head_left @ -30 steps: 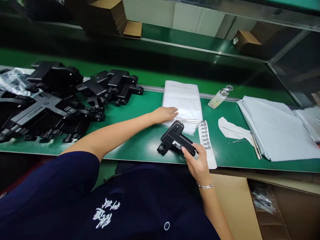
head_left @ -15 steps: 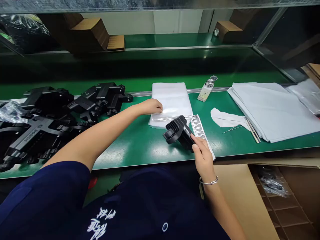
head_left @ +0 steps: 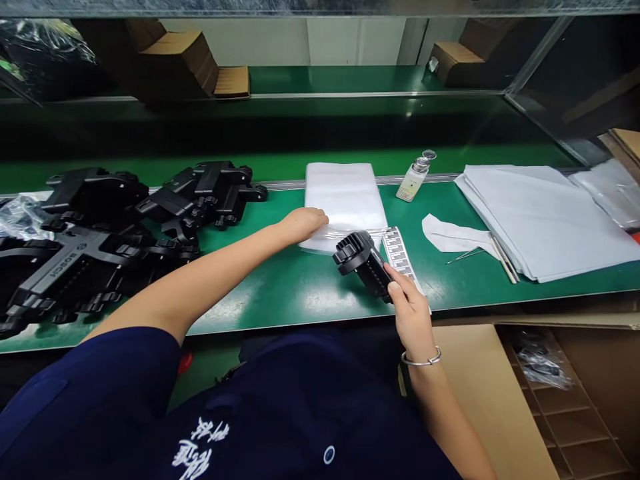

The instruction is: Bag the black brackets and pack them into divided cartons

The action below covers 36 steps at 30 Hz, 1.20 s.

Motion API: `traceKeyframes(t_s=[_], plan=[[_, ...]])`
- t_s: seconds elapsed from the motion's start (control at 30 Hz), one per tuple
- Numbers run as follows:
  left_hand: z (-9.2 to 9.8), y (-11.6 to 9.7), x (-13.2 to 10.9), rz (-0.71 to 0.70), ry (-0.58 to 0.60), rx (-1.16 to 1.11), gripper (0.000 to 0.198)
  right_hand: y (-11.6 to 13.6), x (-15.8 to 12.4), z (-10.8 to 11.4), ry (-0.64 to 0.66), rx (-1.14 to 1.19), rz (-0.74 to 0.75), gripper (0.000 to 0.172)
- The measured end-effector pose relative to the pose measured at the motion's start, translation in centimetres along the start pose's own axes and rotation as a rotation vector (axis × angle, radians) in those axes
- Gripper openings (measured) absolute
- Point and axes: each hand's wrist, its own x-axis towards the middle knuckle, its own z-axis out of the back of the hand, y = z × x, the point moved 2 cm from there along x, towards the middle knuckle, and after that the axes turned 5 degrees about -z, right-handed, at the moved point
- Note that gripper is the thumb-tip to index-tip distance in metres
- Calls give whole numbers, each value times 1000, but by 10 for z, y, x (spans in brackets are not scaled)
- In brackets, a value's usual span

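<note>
Black device [head_left: 367, 270], gripped by the right hand [head_left: 414, 313], is over the table's [head_left: 280, 293] near side. Within the last 1 second it turned and the left hand [head_left: 304, 224] curled at the plastic bags [head_left: 345, 190], seemingly handling them; whether that grip holds any, I cannot tell.

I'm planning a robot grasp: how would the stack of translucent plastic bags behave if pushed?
The stack of translucent plastic bags would probably slip layer over layer, since its surface looks smooth and shiny. The near edge may fan out, as layers there lie unevenly. Single bags seem likely floppy, looking thin.
</note>
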Motion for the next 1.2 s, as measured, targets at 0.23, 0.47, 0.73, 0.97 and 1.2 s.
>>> traceKeyframes(t_s=[0.23,0.47,0.73,0.97,1.2], plan=[[22,8,2,126,-60,-163,18,-8,3,-8,92,272,-163,40],[36,25,-6,82,-33,-270,25,-6,3,-16,125,425,-279,46],[28,-7,-102,119,-113,-163,21,-30,0,-7,135,555,-240,45],[-60,-107,-158,-76,-41,-528,56,-72,2,-8,174,655,-264,51],[-62,-121,-123,16,-67,-513,62,-99,0,-3,270,309,-38,75]])
